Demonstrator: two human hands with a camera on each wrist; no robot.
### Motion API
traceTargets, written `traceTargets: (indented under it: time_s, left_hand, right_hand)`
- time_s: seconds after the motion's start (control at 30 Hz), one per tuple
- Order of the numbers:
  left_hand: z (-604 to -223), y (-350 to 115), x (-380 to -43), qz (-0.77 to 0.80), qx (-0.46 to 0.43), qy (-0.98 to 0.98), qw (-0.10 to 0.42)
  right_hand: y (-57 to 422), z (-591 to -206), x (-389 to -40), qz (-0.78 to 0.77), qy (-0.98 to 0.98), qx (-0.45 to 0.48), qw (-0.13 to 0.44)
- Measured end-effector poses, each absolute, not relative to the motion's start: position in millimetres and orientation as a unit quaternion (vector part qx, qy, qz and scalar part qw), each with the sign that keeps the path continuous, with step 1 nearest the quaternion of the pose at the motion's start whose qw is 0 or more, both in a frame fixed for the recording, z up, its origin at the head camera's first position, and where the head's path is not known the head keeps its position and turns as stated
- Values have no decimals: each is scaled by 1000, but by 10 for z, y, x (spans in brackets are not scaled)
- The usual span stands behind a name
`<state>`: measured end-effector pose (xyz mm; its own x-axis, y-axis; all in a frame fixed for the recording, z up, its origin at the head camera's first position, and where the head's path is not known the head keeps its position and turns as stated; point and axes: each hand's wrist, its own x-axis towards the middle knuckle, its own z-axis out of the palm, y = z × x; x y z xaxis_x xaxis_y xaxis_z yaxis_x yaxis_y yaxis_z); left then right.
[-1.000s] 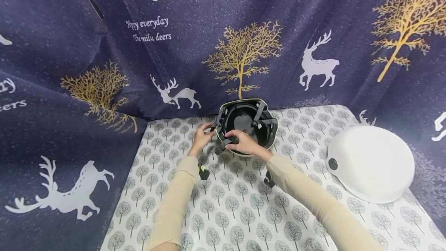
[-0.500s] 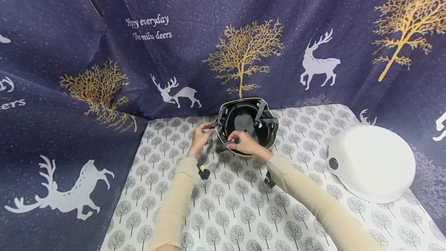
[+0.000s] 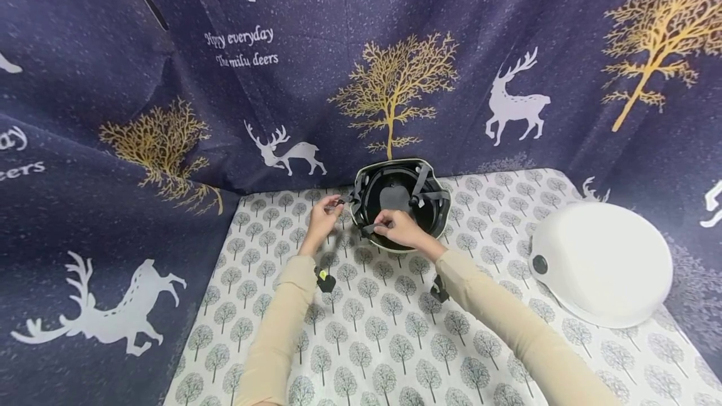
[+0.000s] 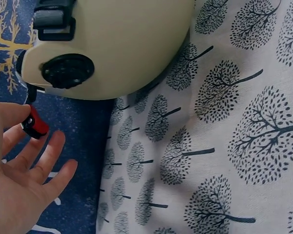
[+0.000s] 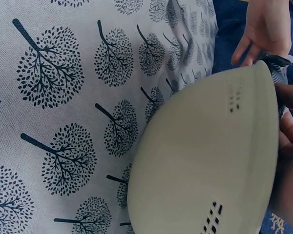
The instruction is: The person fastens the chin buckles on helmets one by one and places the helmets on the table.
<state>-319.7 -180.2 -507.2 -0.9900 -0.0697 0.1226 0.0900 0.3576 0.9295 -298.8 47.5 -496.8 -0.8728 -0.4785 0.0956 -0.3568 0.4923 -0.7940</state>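
An upturned helmet stands at the back of the table, its black lining facing up; its shell is cream in the left wrist view, with a dark round knob. Beside its left rim, my left hand pinches a red and black buckle between thumb and forefinger, the other fingers spread. Over the near rim, my right hand pinches a grey chin strap. In the right wrist view the shell hides part of my right hand.
A large white helmet-like shell with a dark round spot lies on the right of the tree-print tablecloth. A dark blue deer-print curtain hangs right behind the helmet.
My right fingers have drawn together on the strap and shifted slightly right. My left hand has moved a little left, away from the rim, with the buckle. The helmet stays put.
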Motion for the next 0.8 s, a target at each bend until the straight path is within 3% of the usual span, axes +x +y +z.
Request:
traceTargets:
  time_s: [0.47, 0.8]
  left_hand:
    - [-4910, -1790, -3134, -561, -36, -824, 70]
    - [-4803, -1747, -3108, -576, -54, -814, 61]
  right_hand:
    - [515, -4943, -2996, -552, 793, -242, 91]
    - [582, -4904, -2992, -526, 811, -244, 73]
